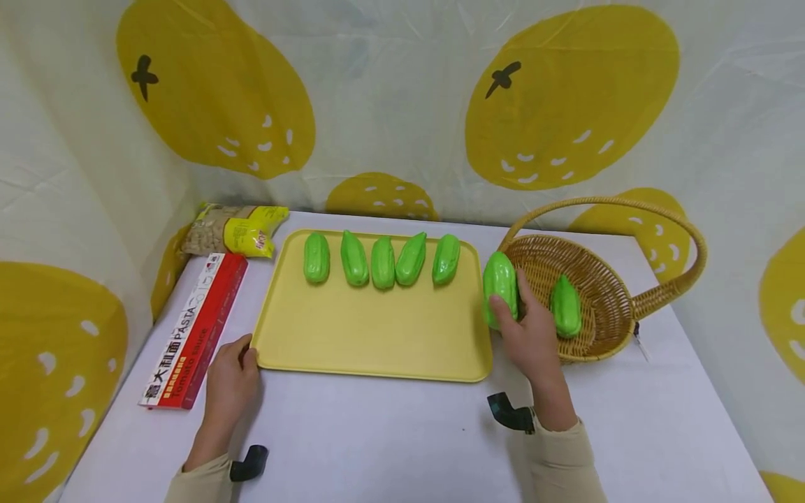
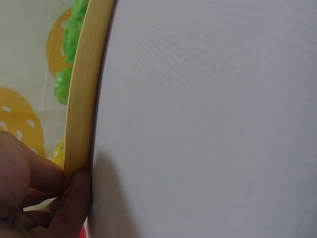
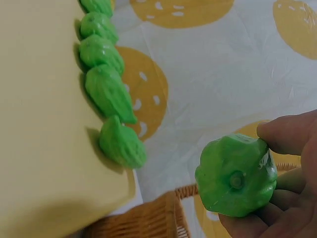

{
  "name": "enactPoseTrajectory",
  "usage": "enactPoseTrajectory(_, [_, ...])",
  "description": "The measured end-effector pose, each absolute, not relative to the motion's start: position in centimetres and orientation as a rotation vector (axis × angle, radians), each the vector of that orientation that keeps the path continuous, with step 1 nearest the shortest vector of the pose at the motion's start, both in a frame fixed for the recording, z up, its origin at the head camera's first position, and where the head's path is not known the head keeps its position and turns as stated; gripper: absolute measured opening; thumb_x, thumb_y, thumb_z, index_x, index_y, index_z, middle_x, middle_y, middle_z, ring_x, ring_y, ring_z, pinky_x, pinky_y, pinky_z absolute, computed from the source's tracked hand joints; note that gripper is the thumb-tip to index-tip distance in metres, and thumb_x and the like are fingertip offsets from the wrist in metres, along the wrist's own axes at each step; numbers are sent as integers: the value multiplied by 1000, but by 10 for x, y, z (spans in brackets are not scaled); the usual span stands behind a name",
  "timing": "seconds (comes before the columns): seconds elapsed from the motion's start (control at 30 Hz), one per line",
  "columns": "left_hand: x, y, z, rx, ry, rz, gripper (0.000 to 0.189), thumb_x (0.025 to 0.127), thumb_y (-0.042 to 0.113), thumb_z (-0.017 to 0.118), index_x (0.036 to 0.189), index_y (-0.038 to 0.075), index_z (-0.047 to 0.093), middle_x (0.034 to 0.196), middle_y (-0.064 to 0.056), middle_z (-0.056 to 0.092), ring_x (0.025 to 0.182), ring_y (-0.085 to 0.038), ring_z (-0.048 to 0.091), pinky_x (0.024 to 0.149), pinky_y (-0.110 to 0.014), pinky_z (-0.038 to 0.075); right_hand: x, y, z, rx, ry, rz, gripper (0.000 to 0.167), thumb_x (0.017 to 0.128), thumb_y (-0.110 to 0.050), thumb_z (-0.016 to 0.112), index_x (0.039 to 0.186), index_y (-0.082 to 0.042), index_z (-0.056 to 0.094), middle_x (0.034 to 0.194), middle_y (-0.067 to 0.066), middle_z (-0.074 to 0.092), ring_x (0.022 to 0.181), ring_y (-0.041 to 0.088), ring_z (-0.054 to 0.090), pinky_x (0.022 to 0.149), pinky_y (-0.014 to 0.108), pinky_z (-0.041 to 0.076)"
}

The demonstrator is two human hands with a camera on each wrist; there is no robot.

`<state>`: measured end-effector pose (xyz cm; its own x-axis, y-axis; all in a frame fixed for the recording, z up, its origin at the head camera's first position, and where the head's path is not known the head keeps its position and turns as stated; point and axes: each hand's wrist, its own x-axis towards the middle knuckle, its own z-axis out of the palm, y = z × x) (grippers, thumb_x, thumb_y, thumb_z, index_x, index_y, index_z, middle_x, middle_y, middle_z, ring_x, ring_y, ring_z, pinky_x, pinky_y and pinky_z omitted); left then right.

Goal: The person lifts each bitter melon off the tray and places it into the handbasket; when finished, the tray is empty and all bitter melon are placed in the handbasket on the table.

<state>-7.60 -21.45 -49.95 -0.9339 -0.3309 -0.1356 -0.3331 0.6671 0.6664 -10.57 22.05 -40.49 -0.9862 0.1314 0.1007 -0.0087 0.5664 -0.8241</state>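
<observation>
In the head view, my right hand (image 1: 531, 328) grips a glossy green ridged gourd (image 1: 499, 283), held between the tray's right edge and the wicker basket. The right wrist view shows the end of this gourd (image 3: 235, 178) with its round stem scar, thumb on one side and fingers on the other. My left hand (image 1: 231, 377) pinches the front left corner of the yellow tray (image 1: 371, 335); its thumb and finger meet at the tray rim (image 2: 81, 114) in the left wrist view. Several similar gourds (image 1: 383, 263) lie in a row along the tray's back edge.
The wicker basket (image 1: 606, 279), with a tall arched handle (image 1: 692, 258), stands at the right with one green gourd (image 1: 566, 307) inside. Left of the tray lie a red and white pasta box (image 1: 195, 332) and a yellow packaged bag (image 1: 235, 230). A patterned curtain (image 1: 390, 105) backs the table.
</observation>
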Motion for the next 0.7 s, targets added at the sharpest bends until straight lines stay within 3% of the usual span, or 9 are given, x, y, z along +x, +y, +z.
enactPoseTrajectory(0.1, [-75, -216, -501, -561, 2870, 1160, 46, 105, 12, 48, 147, -8, 46, 135, -30, 55, 124, -45, 54, 106, -60, 49, -105, 228, -407, -133, -2642, 1361, 70, 105, -30, 56, 162, -5, 24, 161, 23, 38, 142, 33, 45, 116, 52, 41])
enactPoseTrajectory(0.23, [-76, -217, -501, -542, 2894, 1157, 45, 105, 11, 48, 146, -8, 47, 134, -31, 56, 125, -46, 54, 107, -60, 48, -102, 239, -408, -204, -2638, 1325, 70, 104, -32, 57, 161, -6, 26, 159, 23, 41, 137, 32, 49, 105, 17, 43])
enactPoseTrajectory(0.33, [-76, -217, -501, -549, 2899, 1150, 45, 105, 11, 49, 146, -8, 48, 134, -31, 56, 125, -46, 54, 107, -60, 48, -100, 246, -408, -239, -2634, 1323, 70, 104, -33, 57, 162, -8, 26, 155, 26, 45, 131, 33, 51, 89, 2, 35])
enactPoseTrajectory(0.43, [-76, -217, -500, -552, 2896, 1158, 45, 105, 11, 48, 146, -8, 48, 134, -31, 56, 124, -46, 54, 107, -60, 48, -100, 252, -409, -278, -2645, 1316, 70, 104, -34, 56, 162, -10, 25, 156, 26, 44, 132, 33, 50, 96, 14, 42])
enactPoseTrajectory(0.5, [-76, -216, -500, -540, 2899, 1166, 45, 105, 11, 48, 146, -8, 48, 133, -31, 57, 124, -46, 55, 106, -60, 48, -100, 256, -409, -311, -2661, 1287, 70, 105, -35, 56, 162, -11, 24, 158, 24, 41, 135, 34, 49, 105, 31, 48])
enactPoseTrajectory(0.6, [-76, -216, -500, -525, 2912, 1180, 44, 104, 10, 48, 144, -10, 49, 131, -32, 57, 123, -47, 55, 106, -60, 48, -101, 263, -411, -335, -2680, 1239, 70, 105, -37, 55, 162, -11, 25, 157, 25, 43, 134, 35, 50, 107, 53, 46])
enactPoseTrajectory(0.7, [-77, -216, -502, -531, 2911, 1184, 44, 105, 10, 48, 145, -9, 49, 131, -31, 57, 122, -46, 55, 106, -60, 48, -104, 270, -414, -330, -2701, 1211, 70, 105, -37, 53, 162, -9, 24, 154, 29, 45, 130, 37, 52, 105, 57, 46])
